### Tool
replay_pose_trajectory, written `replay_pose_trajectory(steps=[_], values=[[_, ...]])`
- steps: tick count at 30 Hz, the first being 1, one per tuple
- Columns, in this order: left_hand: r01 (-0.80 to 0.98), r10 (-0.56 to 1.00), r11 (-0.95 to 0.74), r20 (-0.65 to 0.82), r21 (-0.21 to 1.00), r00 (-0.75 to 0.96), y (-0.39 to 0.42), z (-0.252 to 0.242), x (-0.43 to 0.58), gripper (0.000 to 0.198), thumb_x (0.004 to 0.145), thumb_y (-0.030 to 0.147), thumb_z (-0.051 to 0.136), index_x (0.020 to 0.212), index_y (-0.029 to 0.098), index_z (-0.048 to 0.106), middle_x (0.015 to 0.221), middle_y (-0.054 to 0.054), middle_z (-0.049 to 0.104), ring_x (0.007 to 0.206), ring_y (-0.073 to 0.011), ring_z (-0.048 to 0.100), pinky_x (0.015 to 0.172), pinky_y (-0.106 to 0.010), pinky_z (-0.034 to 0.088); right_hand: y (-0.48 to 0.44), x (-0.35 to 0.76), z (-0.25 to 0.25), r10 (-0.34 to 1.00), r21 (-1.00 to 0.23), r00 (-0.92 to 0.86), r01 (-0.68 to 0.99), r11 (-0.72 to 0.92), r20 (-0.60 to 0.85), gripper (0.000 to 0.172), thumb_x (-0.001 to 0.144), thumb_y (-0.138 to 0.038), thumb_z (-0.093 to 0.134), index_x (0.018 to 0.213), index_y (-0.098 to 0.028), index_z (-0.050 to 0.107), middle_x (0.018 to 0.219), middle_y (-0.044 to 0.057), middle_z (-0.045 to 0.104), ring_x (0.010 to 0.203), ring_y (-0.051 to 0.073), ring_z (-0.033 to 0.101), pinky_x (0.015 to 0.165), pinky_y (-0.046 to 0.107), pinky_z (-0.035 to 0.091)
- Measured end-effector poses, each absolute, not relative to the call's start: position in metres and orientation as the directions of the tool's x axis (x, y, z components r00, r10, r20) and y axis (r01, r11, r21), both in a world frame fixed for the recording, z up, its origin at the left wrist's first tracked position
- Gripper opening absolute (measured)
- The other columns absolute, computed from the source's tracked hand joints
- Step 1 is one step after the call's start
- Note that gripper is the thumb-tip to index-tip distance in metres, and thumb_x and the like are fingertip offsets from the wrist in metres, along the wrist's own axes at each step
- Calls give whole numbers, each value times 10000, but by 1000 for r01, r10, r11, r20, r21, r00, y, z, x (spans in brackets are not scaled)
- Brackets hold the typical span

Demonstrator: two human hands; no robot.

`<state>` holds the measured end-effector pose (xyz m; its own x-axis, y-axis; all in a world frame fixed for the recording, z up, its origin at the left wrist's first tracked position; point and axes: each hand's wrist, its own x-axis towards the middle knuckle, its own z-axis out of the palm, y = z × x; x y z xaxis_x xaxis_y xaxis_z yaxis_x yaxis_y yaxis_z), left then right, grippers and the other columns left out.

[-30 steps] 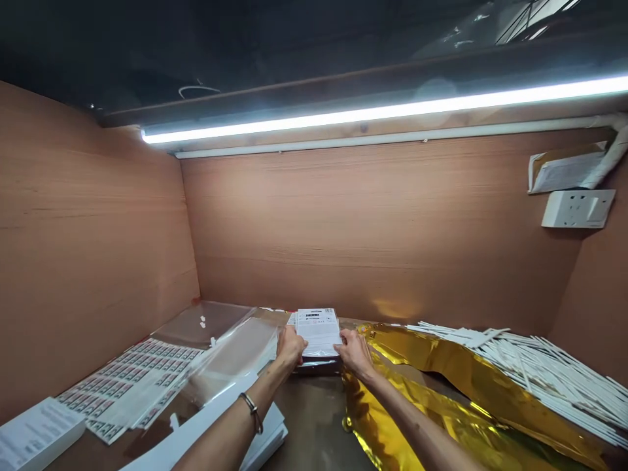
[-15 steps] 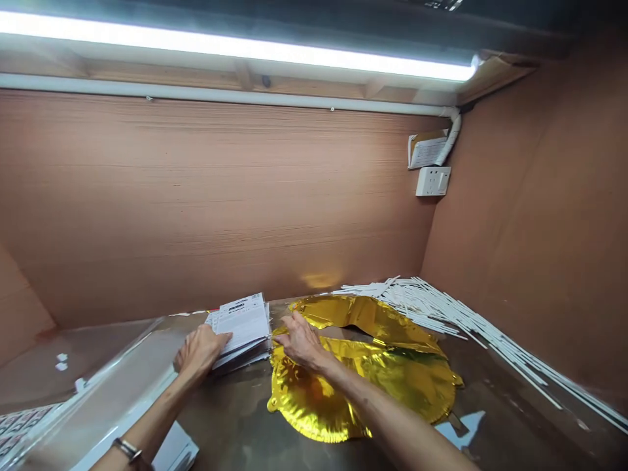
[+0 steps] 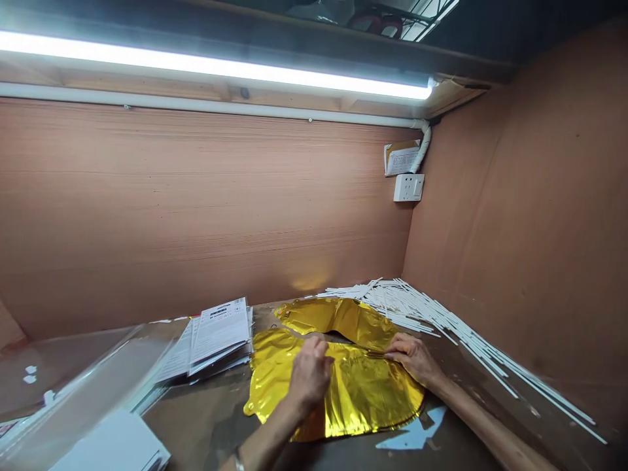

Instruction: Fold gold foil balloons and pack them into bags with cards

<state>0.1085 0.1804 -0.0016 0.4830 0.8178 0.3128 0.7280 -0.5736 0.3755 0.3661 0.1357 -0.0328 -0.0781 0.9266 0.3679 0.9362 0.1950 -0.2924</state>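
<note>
Flat gold foil balloons [image 3: 363,399] with crimped edges lie in front of me on the dark tabletop. My left hand [image 3: 311,369] is curled closed over the middle of the near foil; whether anything is in its fingers is hidden. At the right end, my right hand [image 3: 415,360] pinches a fold of the gold foil between thumb and fingers. Another gold foil piece [image 3: 343,316] arches behind, separated from the near one by a dark gap. A small tab with a hole sticks out at the near foil's left edge.
Printed white cards [image 3: 220,333] are stacked to the left. Clear plastic sleeves [image 3: 93,373] and blank white cards [image 3: 115,445] lie farther left. Many thin white sticks [image 3: 432,311] spread along the right wall. A pale blue-white scrap [image 3: 409,437] lies near the foil. A socket [image 3: 409,188] is on the back wall.
My left hand has left the printed cards and moved right onto the gold foil. My right hand has shifted from the foil's left end to its right end and grips there.
</note>
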Motion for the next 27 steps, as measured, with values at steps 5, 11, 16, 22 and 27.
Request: replay_pose_trajectory(steps=[5,11,16,22,27], values=[[570,714,-696,335,436,615,176,-14,174,366,702,166,527,1068,178,530,1227,-95,471,1194,-276,312,943,-423,275,136,352,-7,872,-116,-187,957,266,453,221,816,-187,459,712,-213,651,745,11,624,767,170,506,732,315,329],[544,808,-584,372,602,456,198,18,182,202,726,151,446,607,168,608,616,-22,608,697,-168,550,752,-314,390,143,338,65,800,162,-399,916,366,449,267,830,-107,369,715,-160,603,689,69,591,714,180,450,694,307,276],[489,799,-601,474,632,369,207,67,141,196,732,256,470,648,165,622,551,26,549,559,-104,477,559,-193,364,147,316,147,723,325,-552,833,448,416,217,802,-83,405,710,-157,587,687,48,585,666,149,431,632,263,268],[425,761,-649,545,631,353,198,103,85,191,674,265,521,709,158,675,577,30,603,571,-113,527,552,-185,394,131,263,243,526,636,-731,663,394,436,124,741,-85,486,694,-149,581,685,44,592,683,154,449,617,283,267],[472,765,-636,580,610,282,195,117,33,224,673,267,518,740,133,684,589,14,636,592,-143,562,542,-201,415,104,231,296,425,731,-773,612,301,472,209,793,-136,440,735,-85,635,699,30,612,762,144,526,628,269,330]])
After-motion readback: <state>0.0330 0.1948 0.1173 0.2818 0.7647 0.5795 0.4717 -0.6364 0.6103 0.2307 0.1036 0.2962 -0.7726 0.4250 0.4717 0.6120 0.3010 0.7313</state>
